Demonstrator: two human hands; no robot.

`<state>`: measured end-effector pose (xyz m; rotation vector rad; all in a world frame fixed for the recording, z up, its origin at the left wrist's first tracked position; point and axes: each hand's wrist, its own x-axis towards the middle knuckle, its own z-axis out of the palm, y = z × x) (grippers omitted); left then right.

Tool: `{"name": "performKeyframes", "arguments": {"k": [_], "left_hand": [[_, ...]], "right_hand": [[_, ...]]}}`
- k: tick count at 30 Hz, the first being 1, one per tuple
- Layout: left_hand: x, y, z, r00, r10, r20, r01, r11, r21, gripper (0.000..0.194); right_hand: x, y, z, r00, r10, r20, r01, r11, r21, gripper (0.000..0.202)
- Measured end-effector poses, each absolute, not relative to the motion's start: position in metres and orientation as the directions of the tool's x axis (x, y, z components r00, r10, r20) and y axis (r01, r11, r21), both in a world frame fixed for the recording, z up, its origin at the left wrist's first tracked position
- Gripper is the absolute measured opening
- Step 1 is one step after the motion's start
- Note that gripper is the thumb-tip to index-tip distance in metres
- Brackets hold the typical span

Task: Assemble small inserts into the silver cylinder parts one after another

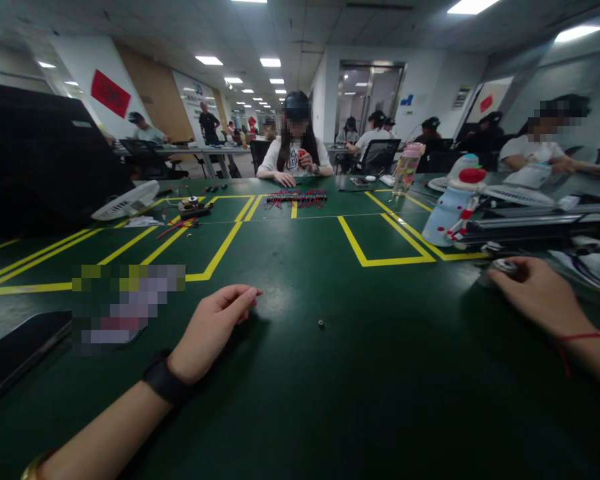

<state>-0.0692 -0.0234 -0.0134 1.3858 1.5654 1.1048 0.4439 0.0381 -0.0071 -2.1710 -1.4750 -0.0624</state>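
Observation:
My left hand is over the green table, its thumb pressed against curled fingers. Whether anything sits in that pinch I cannot make out. At the right, my right hand has its thumb and fingers closed round a small grey cylindrical part, much of it hidden by the fingers. Between my hands, a tiny round metal piece with a dark centre lies on the table, touched by neither hand.
Near my right hand stands a light blue bottle beside black bars and cables. A dark phone-like slab lies at left. Across the table, a person sits behind a bundle of coloured wires. A white fan stands far left.

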Motion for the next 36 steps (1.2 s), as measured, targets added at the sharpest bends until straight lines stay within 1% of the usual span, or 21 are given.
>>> {"name": "performKeyframes", "arguments": {"k": [4,5,7,9,10,11,12,13,15,17,20,22,23,24,26,28,29,30,32,34,36], "left_hand": [[-0.066,-0.024,-0.013,-0.125,0.992,-0.009,0.301,0.046,0.953,0.035],[-0.065,-0.025,-0.013,-0.124,0.992,-0.01,0.295,0.046,0.955,0.035],[-0.066,-0.025,-0.013,-0.124,0.992,-0.009,0.291,0.045,0.956,0.036],[-0.065,-0.024,-0.014,-0.128,0.992,-0.002,0.307,0.041,0.951,0.036],[-0.065,-0.024,-0.014,-0.129,0.992,0.004,0.321,0.038,0.946,0.035],[-0.065,-0.023,-0.014,-0.129,0.992,0.01,0.338,0.034,0.941,0.035],[-0.064,-0.023,-0.014,-0.131,0.991,0.015,0.356,0.033,0.934,0.035],[-0.063,-0.023,-0.013,-0.133,0.991,0.017,0.376,0.034,0.926,0.036],[-0.062,-0.023,-0.012,-0.129,0.992,0.016,0.419,0.039,0.907,0.036],[-0.062,-0.023,-0.01,-0.115,0.993,0.013,0.458,0.041,0.888,0.036],[-0.064,-0.023,-0.01,-0.099,0.995,0.007,0.485,0.042,0.874,0.036],[-0.065,-0.023,-0.011,-0.101,0.995,0.007,0.489,0.044,0.871,0.036],[-0.065,-0.023,-0.011,-0.102,0.995,0.009,0.491,0.043,0.87,0.036],[-0.065,-0.023,-0.011,-0.103,0.995,0.011,0.493,0.042,0.869,0.036],[-0.064,-0.022,-0.012,-0.1,0.995,0.01,0.495,0.041,0.868,0.036],[-0.063,-0.022,-0.012,-0.099,0.995,0.012,0.488,0.038,0.872,0.036],[-0.063,-0.022,-0.012,-0.101,0.995,0.012,0.483,0.038,0.875,0.035],[-0.062,-0.022,-0.011,-0.102,0.995,0.012,0.48,0.038,0.876,0.035],[-0.062,-0.023,-0.011,-0.101,0.995,0.008,0.477,0.041,0.878,0.035],[-0.063,-0.023,-0.011,-0.094,0.996,0.006,0.47,0.039,0.882,0.035],[-0.063,-0.024,-0.011,-0.086,0.996,0.007,0.459,0.033,0.888,0.035]], "right_hand": [[0.45,0.045,-0.008,0.378,0.869,0.318,0.912,-0.292,-0.287,0.046],[0.446,0.046,-0.007,0.35,0.862,0.366,0.93,-0.274,-0.244,0.049],[0.427,0.042,-0.004,0.264,0.795,0.546,0.964,-0.228,-0.136,0.057],[0.395,0.032,-0.001,0.088,0.723,0.685,0.995,-0.094,-0.029,0.058],[0.374,0.026,0.0,-0.024,0.72,0.693,0.999,0.035,-0.001,0.055],[0.35,0.018,0.001,-0.146,0.744,0.652,0.98,0.201,-0.009,0.048],[0.324,0.011,0.0,-0.277,0.773,0.57,0.922,0.381,-0.069,0.041],[0.297,0.004,-0.002,-0.387,0.792,0.473,0.84,0.514,-0.172,0.037],[0.245,-0.007,-0.008,-0.518,0.786,0.338,0.703,0.616,-0.356,0.04],[0.205,-0.012,-0.013,-0.569,0.77,0.289,0.632,0.635,-0.445,0.039],[0.184,-0.006,-0.012,-0.576,0.78,0.244,0.605,0.607,-0.515,0.021],[0.2,0.004,-0.003,-0.517,0.814,0.265,0.626,0.571,-0.531,0.021],[0.216,0.01,0.004,-0.46,0.834,0.304,0.66,0.551,-0.511,0.022],[0.237,0.016,0.011,-0.39,0.848,0.36,0.714,0.525,-0.464,0.023],[0.289,0.026,0.024,-0.236,0.839,0.491,0.854,0.42,-0.306,0.026],[0.346,0.035,0.035,-0.091,0.815,0.572,0.97,0.202,-0.134,0.03],[0.373,0.039,0.038,-0.015,0.821,0.57,0.994,0.075,-0.082,0.03],[0.398,0.042,0.039,0.062,0.849,0.525,0.998,-0.04,-0.053,0.029],[0.435,0.046,0.039,0.204,0.9,0.386,0.977,-0.213,-0.02,0.029],[0.455,0.048,0.037,0.27,0.923,0.275,0.961,-0.278,-0.01,0.029],[0.46,0.047,0.036,0.281,0.92,0.275,0.958,-0.287,-0.017,0.028]]}}
